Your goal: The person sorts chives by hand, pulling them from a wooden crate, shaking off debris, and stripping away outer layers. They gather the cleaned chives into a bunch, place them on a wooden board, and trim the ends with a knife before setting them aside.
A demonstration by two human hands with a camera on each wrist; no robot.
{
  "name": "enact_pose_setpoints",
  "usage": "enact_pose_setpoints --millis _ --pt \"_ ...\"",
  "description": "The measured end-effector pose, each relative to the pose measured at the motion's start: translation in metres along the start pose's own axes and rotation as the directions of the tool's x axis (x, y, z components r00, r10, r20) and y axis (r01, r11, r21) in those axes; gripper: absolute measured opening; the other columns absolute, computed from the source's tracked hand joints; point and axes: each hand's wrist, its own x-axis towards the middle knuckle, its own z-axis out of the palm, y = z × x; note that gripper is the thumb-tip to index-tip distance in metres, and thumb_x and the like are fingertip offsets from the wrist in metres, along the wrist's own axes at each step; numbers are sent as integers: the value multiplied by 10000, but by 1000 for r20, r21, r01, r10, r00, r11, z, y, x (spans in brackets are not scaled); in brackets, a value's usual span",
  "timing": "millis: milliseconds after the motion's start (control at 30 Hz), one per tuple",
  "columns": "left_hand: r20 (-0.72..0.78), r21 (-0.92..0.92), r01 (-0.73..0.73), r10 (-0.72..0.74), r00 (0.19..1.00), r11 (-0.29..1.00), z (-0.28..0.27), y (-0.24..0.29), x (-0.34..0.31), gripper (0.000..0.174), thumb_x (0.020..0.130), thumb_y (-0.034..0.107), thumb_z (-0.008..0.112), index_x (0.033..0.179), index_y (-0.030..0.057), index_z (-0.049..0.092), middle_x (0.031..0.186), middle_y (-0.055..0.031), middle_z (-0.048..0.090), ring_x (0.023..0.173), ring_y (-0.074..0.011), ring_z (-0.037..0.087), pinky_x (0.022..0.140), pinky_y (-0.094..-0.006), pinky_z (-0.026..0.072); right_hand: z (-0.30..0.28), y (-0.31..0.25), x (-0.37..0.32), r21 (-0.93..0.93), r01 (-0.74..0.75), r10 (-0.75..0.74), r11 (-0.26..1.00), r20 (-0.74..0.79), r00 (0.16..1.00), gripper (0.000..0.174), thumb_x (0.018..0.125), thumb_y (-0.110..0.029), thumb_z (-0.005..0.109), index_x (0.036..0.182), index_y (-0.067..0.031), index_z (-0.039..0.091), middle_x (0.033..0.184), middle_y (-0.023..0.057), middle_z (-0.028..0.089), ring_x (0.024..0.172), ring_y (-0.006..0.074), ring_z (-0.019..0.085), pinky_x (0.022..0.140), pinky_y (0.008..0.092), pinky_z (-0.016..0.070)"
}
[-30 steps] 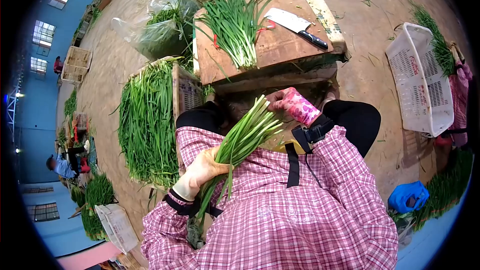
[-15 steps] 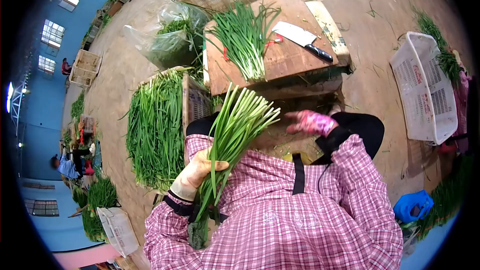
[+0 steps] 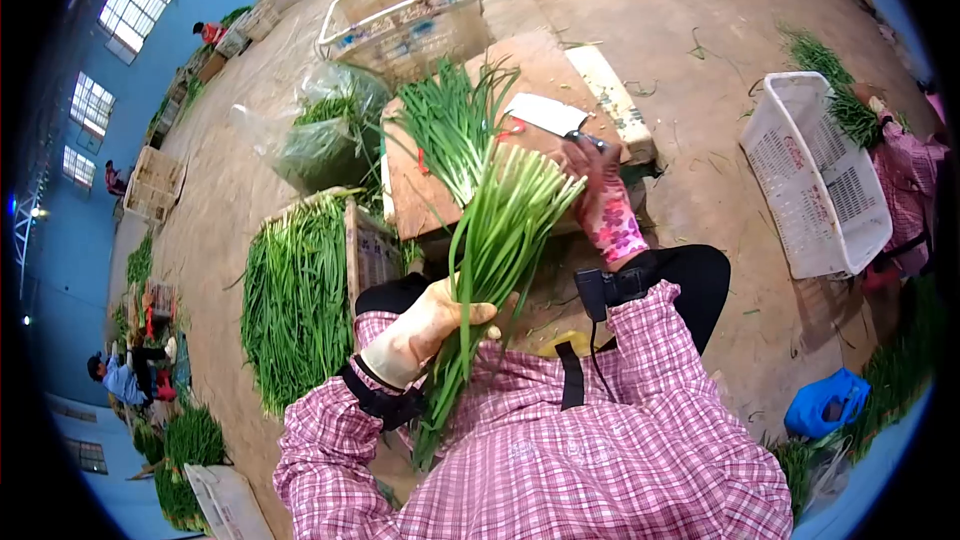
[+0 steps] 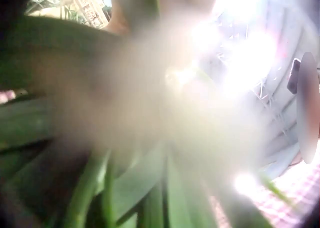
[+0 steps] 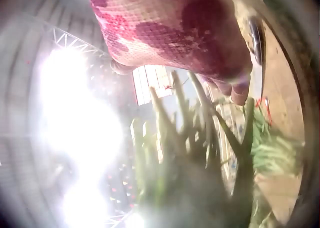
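One bunch of greens (image 3: 500, 230) was held clenched in the left hand (image 3: 425, 325); the right hand (image 3: 603, 195) was laid at the cleaver (image 3: 540, 112), grip unclear; a heap (image 3: 295, 290) was left unworked.

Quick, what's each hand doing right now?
The left hand grips the bunch of green stalks.
The right hand is at the cleaver handle; its grip cannot be told.

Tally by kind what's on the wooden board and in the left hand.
Bunches of green stalks: 2, the board bunch on the wooden board and the held bunch in the left hand
Cleaver: 1
Total: 3
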Motion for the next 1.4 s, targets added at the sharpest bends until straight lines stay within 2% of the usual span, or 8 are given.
enact_pose_setpoints --millis 200,333,567,700,833,1133,1200,1400 --pt "95 43 -22 18 995 999 15 30 2 495 866 178 769 1291 5 583 1169 -102 672 814 -157 690 686 -251 574 -50 23 -20 229 -154 153 961 23 988 1139 789 -808 530 1576 -80 143 1589 155 271 1440 322 309 1146 437 304" --pt "134 38 11 -16 991 999 18 18 7 469 871 161 762 1278 7 586 1123 -93 677 824 -163 695 702 -268 590 -15 9 -41 137 -136 77 981 365 928 1086 815 -749 574 1570 -73 183 1537 136 366 1379 290 404 1125 443 356" --pt "263 64 145 -157 952 987 26 -2 14 451 906 155 728 1312 36 572 1126 -70 672 952 -153 668 798 -302 595 47 -61 -54 -40 -37 48 999 307 950 874 876 -514 697 1528 -79 310 1347 196 576 1191 318 606 1013 459 499" --pt "324 87 136 -157 933 987 29 6 16 392 915 212 722 1245 36 606 1095 -60 674 875 -143 686 753 -291 604 55 -62 -59 235 -73 -9 969 332 943 687 854 -240 777 1430 -73 443 1268 156 619 1167 286 616 959 469 551" --pt "391 41 95 -104 914 995 35 20 14 371 925 237 710 1221 38 610 1086 -53 672 792 -142 695 697 -262 598 66 -77 -58 -41 79 -61 996 321 945 624 898 -275 712 1377 25 449 977 153 708 963 312 708 857 439 597" --pt "472 -28 -69 74 878 997 -23 10 -5 881 929 729 387 1517 74 349 1456 -114 493 1302 -207 497 1059 -398 433 -9 -208 10 128 266 -293 955 307 905 443 913 -171 676 1273 46 536 993 134 686 968 309 661 905 422 538" --pt "421 -22 3 7 907 1000 -53 -12 0 882 904 773 343 1515 138 372 1428 -124 523 1227 -275 565 985 -475 491 -36 -238 17 -19 372 -363 928 179 915 431 908 -165 678 1257 50 546 1011 150 684 1007 336 653 943 448 526" --pt "321 -11 -14 16 947 1000 -63 -15 -12 750 977 641 392 1429 46 464 1231 -172 660 885 -214 714 657 -278 555 -80 -281 21 -28 382 -372 924 162 914 287 890 -125 692 1111 41 613 968 148 670 979 340 649 959 455 528"
